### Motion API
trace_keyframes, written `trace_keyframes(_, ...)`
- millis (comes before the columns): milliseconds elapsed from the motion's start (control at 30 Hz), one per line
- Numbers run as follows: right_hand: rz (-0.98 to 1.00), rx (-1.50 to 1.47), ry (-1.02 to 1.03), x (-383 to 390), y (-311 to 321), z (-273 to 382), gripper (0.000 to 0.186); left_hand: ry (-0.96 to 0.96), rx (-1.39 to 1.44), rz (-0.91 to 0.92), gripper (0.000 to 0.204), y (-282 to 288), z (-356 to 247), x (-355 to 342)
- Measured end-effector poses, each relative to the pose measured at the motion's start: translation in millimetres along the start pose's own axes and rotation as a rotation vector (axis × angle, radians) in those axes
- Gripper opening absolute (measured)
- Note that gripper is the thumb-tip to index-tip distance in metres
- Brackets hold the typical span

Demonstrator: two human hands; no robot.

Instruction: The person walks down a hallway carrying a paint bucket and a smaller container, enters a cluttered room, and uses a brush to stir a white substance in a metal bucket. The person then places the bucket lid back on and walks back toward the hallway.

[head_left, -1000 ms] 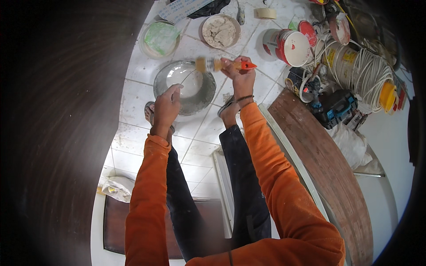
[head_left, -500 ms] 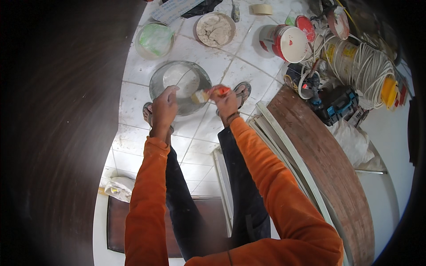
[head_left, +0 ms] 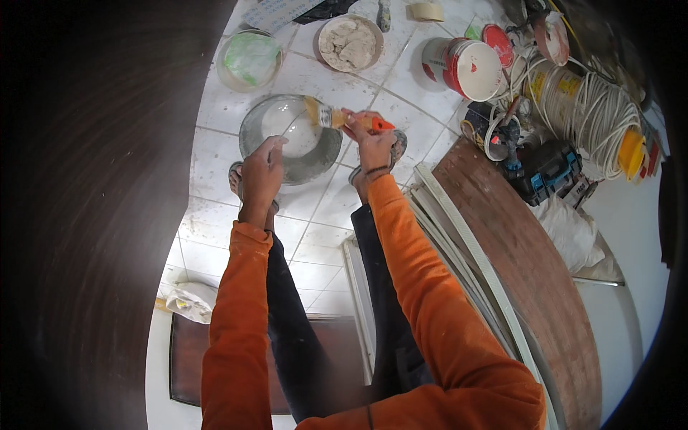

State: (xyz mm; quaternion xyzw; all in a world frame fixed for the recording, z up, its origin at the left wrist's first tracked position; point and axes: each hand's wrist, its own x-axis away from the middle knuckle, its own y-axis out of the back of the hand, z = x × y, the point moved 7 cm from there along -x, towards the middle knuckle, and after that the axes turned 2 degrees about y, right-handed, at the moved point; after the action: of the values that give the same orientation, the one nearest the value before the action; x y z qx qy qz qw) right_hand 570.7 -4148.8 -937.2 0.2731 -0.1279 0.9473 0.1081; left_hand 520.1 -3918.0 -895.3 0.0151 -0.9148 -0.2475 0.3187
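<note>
A grey bucket (head_left: 317, 159) with white liquid at its bottom stands on the floor between my feet. Over its near left side my left hand (head_left: 261, 173) is closed, fingers pinched on a thin wire handle (head_left: 293, 126) that crosses the opening. My right hand (head_left: 372, 148) is wrapped round a paintbrush (head_left: 326, 115) with an orange-tipped handle. The brush lies nearly level, its tan bristles pointing left above the bucket's far right rim.
Beyond the bucket are a green-and-white smeared tub (head_left: 250, 60), a bowl of beige paste (head_left: 349, 44) and a red-and-white pail (head_left: 474, 70). To the right lie coiled cable (head_left: 584, 111), a dark toolbox (head_left: 550, 170), long white strips (head_left: 476, 269) and a brown panel (head_left: 527, 244).
The paintbrush in my right hand has moved away from me and slightly right, toward the bucket's far rim. My left hand stays nearly in place on the wire handle.
</note>
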Motion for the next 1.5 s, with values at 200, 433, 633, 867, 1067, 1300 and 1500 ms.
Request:
trace_keyframes(200,-0.009,0.082,0.094,20.2,25.1,-5.1,0.007,-0.012,0.007,-0.054,0.024,3.1,0.5,3.7)
trace_keyframes(433,0.031,-0.106,0.087,-15.8,-26.4,19.6,0.01,0.129,-0.011,0.032,0.024,9.7,-18.9,1.8)
trace_keyframes(633,-0.047,-0.086,-0.019,23.6,11.6,-18.4,0.011,0.09,-0.016,0.004,0.023,-0.1,-4.6,9.8)
trace_keyframes(867,-0.045,0.074,-0.041,50.2,57.8,-33.9,0.017,0.048,-0.031,-0.027,0.024,-18.7,21.5,19.3)
trace_keyframes(1067,-0.027,-0.189,-0.006,-18.8,14.7,8.6,0.014,0.1,-0.049,0.043,0.024,-8.0,-11.0,2.1)
trace_keyframes(1300,0.079,0.107,-0.268,72.1,78.6,-74.4,0.012,0.16,-0.046,0.058,0.024,-16.5,-4.6,7.0)
trace_keyframes(1500,-0.161,-0.311,0.05,8.3,27.9,27.1,0.012,0.091,-0.075,0.001,0.024,0.4,-9.8,0.9)
